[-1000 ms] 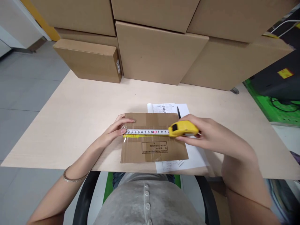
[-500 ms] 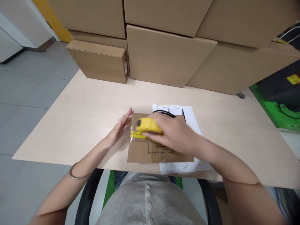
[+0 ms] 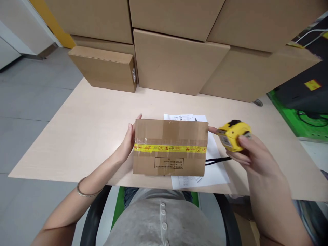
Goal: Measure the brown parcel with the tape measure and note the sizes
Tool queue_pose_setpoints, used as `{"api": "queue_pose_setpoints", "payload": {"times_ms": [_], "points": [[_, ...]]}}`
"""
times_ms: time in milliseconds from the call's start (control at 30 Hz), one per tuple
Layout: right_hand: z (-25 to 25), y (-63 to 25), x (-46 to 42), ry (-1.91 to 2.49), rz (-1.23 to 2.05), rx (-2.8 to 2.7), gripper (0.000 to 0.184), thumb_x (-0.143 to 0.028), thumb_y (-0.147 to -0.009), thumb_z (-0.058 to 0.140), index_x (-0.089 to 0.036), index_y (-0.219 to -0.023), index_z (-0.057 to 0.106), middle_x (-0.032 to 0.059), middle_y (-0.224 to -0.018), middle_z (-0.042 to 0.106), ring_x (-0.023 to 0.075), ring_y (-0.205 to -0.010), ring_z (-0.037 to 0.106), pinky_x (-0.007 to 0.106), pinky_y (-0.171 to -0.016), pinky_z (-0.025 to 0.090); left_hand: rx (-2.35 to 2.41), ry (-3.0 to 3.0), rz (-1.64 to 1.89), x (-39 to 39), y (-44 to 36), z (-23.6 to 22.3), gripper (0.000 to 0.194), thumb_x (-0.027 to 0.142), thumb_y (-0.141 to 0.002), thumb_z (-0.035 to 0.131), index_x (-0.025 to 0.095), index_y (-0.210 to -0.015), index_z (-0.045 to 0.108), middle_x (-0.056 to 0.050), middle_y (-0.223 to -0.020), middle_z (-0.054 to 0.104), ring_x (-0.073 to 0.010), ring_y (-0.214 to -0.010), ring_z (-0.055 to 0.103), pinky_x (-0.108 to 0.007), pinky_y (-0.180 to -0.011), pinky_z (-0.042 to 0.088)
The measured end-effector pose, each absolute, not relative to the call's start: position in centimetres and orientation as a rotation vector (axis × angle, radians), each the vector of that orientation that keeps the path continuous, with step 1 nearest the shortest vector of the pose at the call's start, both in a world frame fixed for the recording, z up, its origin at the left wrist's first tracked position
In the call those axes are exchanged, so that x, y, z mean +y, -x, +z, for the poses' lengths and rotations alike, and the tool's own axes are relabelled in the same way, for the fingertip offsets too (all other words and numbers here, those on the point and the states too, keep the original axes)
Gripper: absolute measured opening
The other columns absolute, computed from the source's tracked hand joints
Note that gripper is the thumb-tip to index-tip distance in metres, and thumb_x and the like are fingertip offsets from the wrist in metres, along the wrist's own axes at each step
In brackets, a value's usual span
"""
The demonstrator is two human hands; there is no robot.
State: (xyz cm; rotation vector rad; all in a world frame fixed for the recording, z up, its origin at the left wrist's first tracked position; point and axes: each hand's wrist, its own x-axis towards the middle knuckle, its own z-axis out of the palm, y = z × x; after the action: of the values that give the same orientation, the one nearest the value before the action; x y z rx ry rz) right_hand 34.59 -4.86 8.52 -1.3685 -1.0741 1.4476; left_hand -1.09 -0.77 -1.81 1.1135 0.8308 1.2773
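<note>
A small cardboard box (image 3: 170, 135) lies on the table in front of me, with yellow printed tape across its top and a black-framed text block near its front edge. My left hand (image 3: 127, 143) rests along the box's left side, fingers stretched out; their far parts are hidden by the box. To the right of the box, my right hand (image 3: 252, 155) is closed around a yellow and black tape measure (image 3: 233, 135). One finger of that hand reaches to the box's right edge. A black strap (image 3: 217, 160) runs from the right hand towards the box.
Printed white papers (image 3: 214, 171) lie partly under the box. Large cardboard boxes (image 3: 176, 63) are stacked along the table's back, with a flatter box (image 3: 110, 70) at the left. A dark object (image 3: 304, 92) on green stands at the right, beyond the table (image 3: 84, 136).
My right hand has moved right with the tape measure, from above the box to beyond its right edge, uncovering the box top. My left hand stays at the left side.
</note>
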Motion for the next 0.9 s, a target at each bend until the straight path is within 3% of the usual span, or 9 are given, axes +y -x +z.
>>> {"api": "queue_pose_setpoints", "payload": {"times_ms": [133, 200, 267, 333, 467, 600, 733, 900], "points": [[9.1, -35.1, -7.4, 1.376, 1.408, -1.115, 0.045, -0.053, -0.073, 0.089, -0.028, -0.106, 0.072, -0.0024, -0.062, 0.064, 0.0048, -0.038, 0.017, 0.024, -0.036, 0.008, 0.798, -1.025, 1.486, -0.9, -0.4, 0.3, 0.058, 0.075, -0.101, 0.041, 0.035, -0.129, 0.07, -0.003, -0.142, 0.071, -0.0299, -0.145, 0.058, -0.051, -0.123, 0.044], [8.8, -35.9, -8.0, 1.373, 1.414, -1.183, 0.038, -0.05, -0.076, 0.089, -0.029, -0.103, 0.072, 0.0022, -0.08, 0.075, 0.0068, -0.039, 0.035, 0.023, -0.035, 0.028, 0.735, -1.065, 1.57, -1.0, -0.8, 0.3, 0.051, 0.074, -0.1, 0.044, 0.033, -0.114, 0.072, -0.003, -0.137, 0.073, -0.0282, -0.145, 0.057, -0.049, -0.123, 0.043], [8.5, -36.8, -8.2, 1.349, 1.434, -1.332, 0.032, -0.048, -0.078, 0.087, -0.029, -0.1, 0.074, 0.0053, -0.093, 0.078, 0.0137, -0.055, 0.06, 0.027, -0.05, 0.052, 0.696, -1.131, 1.594, -1.0, -0.8, -0.2, 0.037, 0.065, -0.099, 0.055, 0.032, -0.103, 0.07, -0.003, -0.138, 0.072, -0.0283, -0.143, 0.057, -0.049, -0.119, 0.044], [8.6, -37.7, -8.1, 1.362, 1.409, -1.549, 0.029, -0.045, -0.08, 0.087, -0.029, -0.102, 0.076, 0.0071, -0.102, 0.079, 0.022, -0.08, 0.074, 0.032, -0.07, 0.062, 0.669, -1.205, 1.592, -0.9, -0.6, -0.6, 0.023, 0.052, -0.093, 0.068, 0.031, -0.101, 0.068, -0.004, -0.14, 0.071, -0.0294, -0.14, 0.058, -0.049, -0.114, 0.047], [9.8, -37.7, -6.9, 1.415, 1.044, -1.745, 0.041, -0.04, -0.083, 0.085, -0.038, -0.123, 0.074, 0.0037, -0.12, 0.075, 0.0247, -0.097, 0.075, 0.033, -0.075, 0.065, 0.645, -1.248, 1.561, -0.9, -0.4, -1.0, 0.035, 0.045, -0.085, 0.074, 0.032, -0.117, 0.069, -0.005, -0.135, 0.072, -0.0295, -0.128, 0.063, -0.046, -0.106, 0.051], [11.6, -32.9, -4.1, 1.26, 0.725, -1.918, 0.067, -0.037, -0.089, 0.082, -0.042, -0.15, 0.056, 0.0037, -0.143, 0.065, 0.0275, -0.116, 0.071, 0.04, -0.094, 0.063, 0.675, -1.19, 1.574, -0.9, -0.7, -0.8, 0.045, 0.057, -0.093, 0.06, 0.027, -0.122, 0.074, -0.007, -0.124, 0.073, -0.0264, -0.112, 0.067, -0.04, -0.097, 0.056], [13.3, -25.5, -0.8, 0.958, 0.7, -2.284, 0.045, -0.04, -0.098, 0.072, -0.033, -0.141, 0.06, 0.0044, -0.141, 0.068, 0.0274, -0.12, 0.07, 0.043, -0.104, 0.057, 0.665, -1.053, 1.571, -0.9, -1.2, -0.1, 0.057, 0.07, -0.099, 0.04, 0.027, -0.109, 0.076, -0.007, -0.114, 0.074, -0.0276, -0.11, 0.069, -0.043, -0.097, 0.058], [14.6, -18.9, 1.2, 0.802, 0.774, -2.58, 0.037, -0.031, -0.107, 0.055, -0.032, -0.143, 0.054, 0.0041, -0.143, 0.068, 0.0254, -0.119, 0.068, 0.041, -0.1, 0.053, 0.754, -0.916, 1.586, -1.1, -1.3, 0.7, 0.049, 0.07, -0.096, 0.05, 0.028, -0.099, 0.073, -0.004, -0.095, 0.075, -0.03, -0.112, 0.072, -0.045, -0.098, 0.058]]}}
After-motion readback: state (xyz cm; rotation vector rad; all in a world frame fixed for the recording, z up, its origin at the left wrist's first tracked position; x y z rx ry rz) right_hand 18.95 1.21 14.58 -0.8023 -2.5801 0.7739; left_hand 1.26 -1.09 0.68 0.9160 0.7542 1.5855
